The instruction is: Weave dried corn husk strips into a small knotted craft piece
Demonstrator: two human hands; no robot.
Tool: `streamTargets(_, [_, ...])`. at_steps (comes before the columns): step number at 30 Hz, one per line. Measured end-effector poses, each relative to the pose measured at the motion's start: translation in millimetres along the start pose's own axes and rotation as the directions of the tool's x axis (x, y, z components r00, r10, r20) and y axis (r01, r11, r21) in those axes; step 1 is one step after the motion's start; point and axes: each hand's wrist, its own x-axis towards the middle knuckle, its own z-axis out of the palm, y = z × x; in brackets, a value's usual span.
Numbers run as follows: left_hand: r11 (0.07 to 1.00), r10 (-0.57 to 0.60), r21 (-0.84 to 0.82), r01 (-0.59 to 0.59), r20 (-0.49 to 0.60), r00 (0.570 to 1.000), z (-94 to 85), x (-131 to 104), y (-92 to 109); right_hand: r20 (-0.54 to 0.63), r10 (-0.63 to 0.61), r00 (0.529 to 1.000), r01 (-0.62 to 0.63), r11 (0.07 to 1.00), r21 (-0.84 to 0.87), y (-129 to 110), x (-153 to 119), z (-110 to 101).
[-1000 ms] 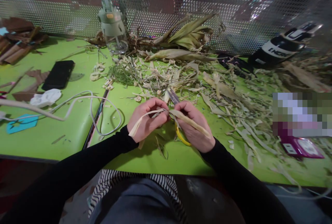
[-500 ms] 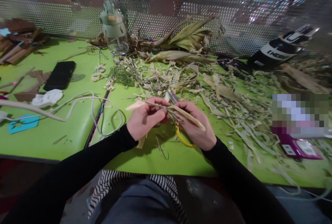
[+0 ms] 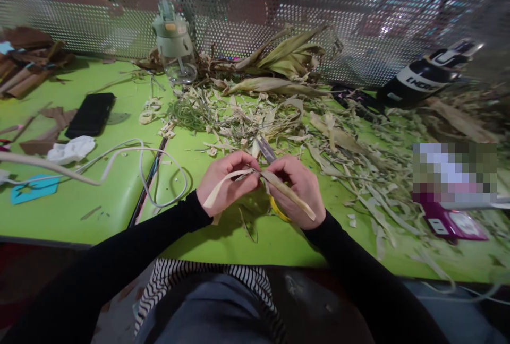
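Observation:
My left hand [image 3: 215,171] is closed, thumb and fingers pinching a thin strip of dried husk [image 3: 292,196]. My right hand [image 3: 305,179] grips the same material close by, its fingertips almost meeting those of the left. One pale end hangs across the left palm; the other slants down over the back of the right hand. Scissors [image 3: 266,150] with yellow handles show under the right hand, blades pointing away from me. Whether that hand holds them or they lie on the table cannot be made out. The fingers hide the middle of the strip.
Husk scraps [image 3: 239,115] cover the green table [image 3: 95,219] beyond and to the right. Larger dried husks [image 3: 292,60] lie behind, near a clear bottle [image 3: 175,52] and a tilted black bottle [image 3: 418,81]. At left are a black phone [image 3: 91,114] and looped white cable [image 3: 143,174].
The left end of the strip has swung down across my left palm. My right hand has shifted slightly left, covering more of the yellow scissor handle.

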Motion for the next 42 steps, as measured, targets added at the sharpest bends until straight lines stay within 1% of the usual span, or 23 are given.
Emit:
streamTargets(2, [0.996,-0.043,-0.073,0.045,0.033,0.999,-0.3,-1.0,3.0,0.03,0.04,0.999,-0.042,0.996,0.081,3.2,1.7,-0.3])
streamTargets(4, [0.969,-0.111,-0.208,0.133,0.118,0.987,-1.4,-1.9,7.1,0.138,0.092,0.986,-0.122,0.966,0.229,8.2,5.0,-1.2])
streamTargets(5, [0.939,-0.139,-0.287,0.188,0.181,0.974,-2.3,-2.2,9.0,0.213,0.116,0.97,-0.181,0.931,0.316,11.3,6.8,-1.4])
streamTargets(7, [0.861,-0.178,-0.415,0.295,0.297,0.938,-4.1,-2.2,11.9,0.342,0.155,0.927,-0.31,0.831,0.463,17.6,9.5,-1.3])
streamTargets(9, [0.797,-0.206,-0.478,0.37,0.361,0.91,-5.1,-1.6,12.6,0.405,0.197,0.893,-0.411,0.723,0.555,23.1,10.2,-0.3])
streamTargets(10, [0.781,-0.222,-0.486,0.393,0.372,0.901,-5.1,-1.1,12.2,0.426,0.215,0.879,-0.448,0.678,0.583,25.2,9.9,0.5])
streamTargets(12, [0.781,-0.25,-0.472,0.408,0.363,0.898,-4.0,-0.1,10.6,0.456,0.23,0.86,-0.491,0.62,0.613,28.2,8.6,1.8])
streamTargets(13, [0.79,-0.26,-0.458,0.408,0.352,0.899,-3.0,0.4,9.6,0.467,0.228,0.855,-0.499,0.611,0.614,29.1,8.1,2.3])
streamTargets(16, [0.812,-0.279,-0.424,0.401,0.322,0.905,-0.4,1.5,7.5,0.458,0.223,0.86,-0.482,0.649,0.589,30.0,8.0,2.8])
streamTargets(18, [0.811,-0.272,-0.426,0.402,0.335,0.902,-0.3,1.7,7.2,0.464,0.227,0.856,-0.489,0.644,0.588,28.9,9.1,2.0])
streamTargets(19, [0.809,-0.259,-0.429,0.402,0.354,0.899,-0.9,1.8,7.4,0.479,0.231,0.847,-0.509,0.615,0.602,27.7,9.8,1.2])
streamTargets(21, [0.819,-0.218,-0.427,0.383,0.385,0.897,-3.0,2.2,7.8,0.52,0.242,0.819,-0.561,0.529,0.637,23.9,10.9,-1.2])
streamTargets(23, [0.846,-0.166,-0.42,0.328,0.376,0.912,-5.1,2.9,8.2,0.541,0.254,0.802,-0.592,0.462,0.66,19.3,11.7,-4.2])
streamTargets(24, [0.86,-0.147,-0.414,0.298,0.358,0.922,-5.8,3.3,8.3,0.534,0.261,0.804,-0.591,0.452,0.668,17.1,11.9,-5.6])
streamTargets(27, [0.909,-0.127,-0.354,0.221,0.267,0.955,-5.4,4.4,8.5,0.495,0.278,0.823,-0.567,0.462,0.682,13.4,12.6,-7.5])
streamTargets(30, [0.953,-0.121,-0.254,0.167,0.186,0.975,-2.9,4.4,8.3,0.502,0.27,0.822,-0.567,0.469,0.677,13.8,13.4,-6.3])
streamTargets(32, [0.959,-0.113,-0.237,0.157,0.191,0.975,-1.2,3.8,7.3,0.523,0.259,0.812,-0.578,0.481,0.659,15.4,13.8,-4.8])
streamTargets(35, [0.963,-0.11,-0.22,0.155,0.205,0.973,0.6,2.5,4.7,0.569,0.242,0.786,-0.605,0.494,0.625,19.2,13.6,-2.2])
streamTargets(37, [0.975,-0.103,-0.176,0.137,0.188,0.977,0.9,1.9,3.2,0.567,0.241,0.788,-0.602,0.498,0.624,22.0,13.2,-0.8])
streamTargets(38, [0.982,-0.092,-0.151,0.118,0.172,0.981,0.6,2.0,2.7,0.54,0.248,0.804,-0.582,0.513,0.631,22.9,13.0,-0.7])
streamTargets(39, [0.987,-0.075,-0.13,0.095,0.152,0.986,0.1,2.4,2.3,0.489,0.258,0.834,-0.543,0.54,0.643,23.4,13.0,-1.4])
streamTargets(41, [0.991,-0.041,-0.119,0.053,0.1,0.994,-1.8,4.1,2.0,0.354,0.25,0.901,-0.43,0.616,0.66,22.2,13.4,-5.5])
streamTargets(42, [0.991,-0.032,-0.128,0.041,0.075,0.997,-3.0,5.1,1.9,0.295,0.238,0.925,-0.377,0.655,0.655,20.4,13.7,-8.5])
